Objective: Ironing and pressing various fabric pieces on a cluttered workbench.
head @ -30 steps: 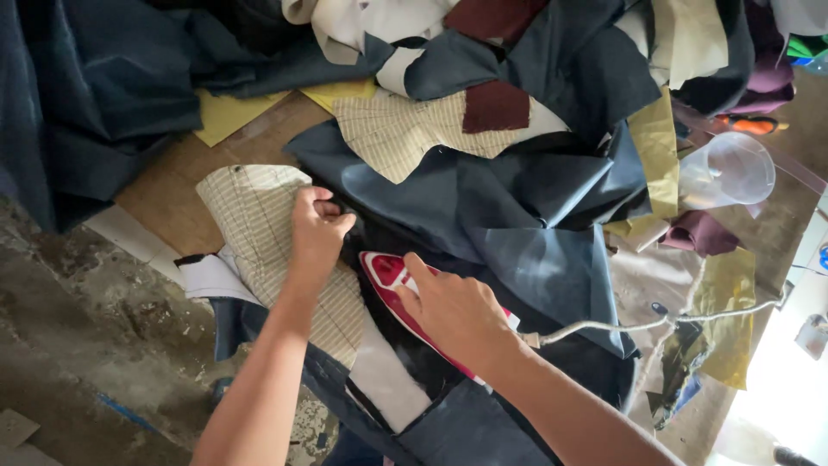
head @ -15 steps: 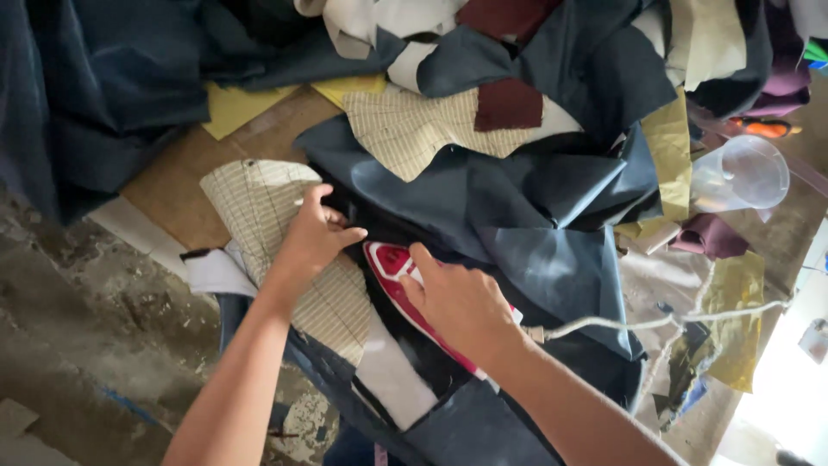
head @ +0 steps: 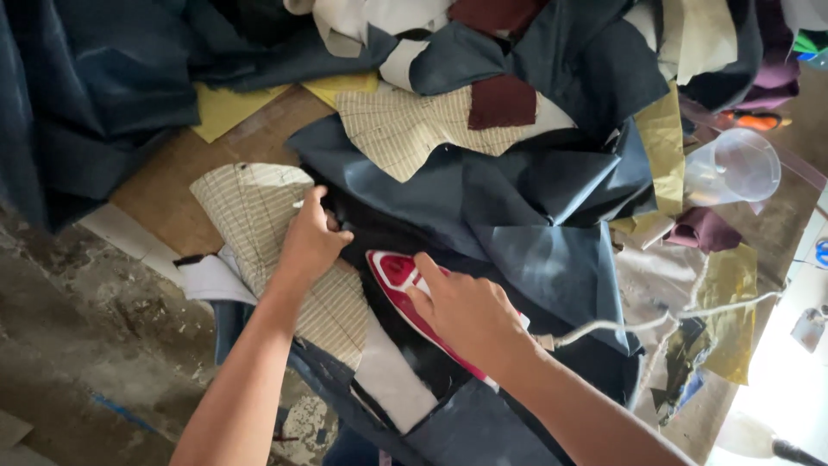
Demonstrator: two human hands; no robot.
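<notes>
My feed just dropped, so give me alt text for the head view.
The right hand grips a red and white iron on dark fabric, while the left hand pinches the cloth's edge beside a checked beige piece. Fabric scraps surround them.

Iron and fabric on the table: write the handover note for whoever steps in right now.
Right hand: grip closed on the red and white iron, which lies on dark fabric, tip pointing away.
Left hand: pinching the dark fabric edge beside the beige checked piece.
Iron's white cord trails right.
Done: fabric laid out under the iron.
Left: cannot tell how much is pressed; more cut pieces are piled behind.
</notes>
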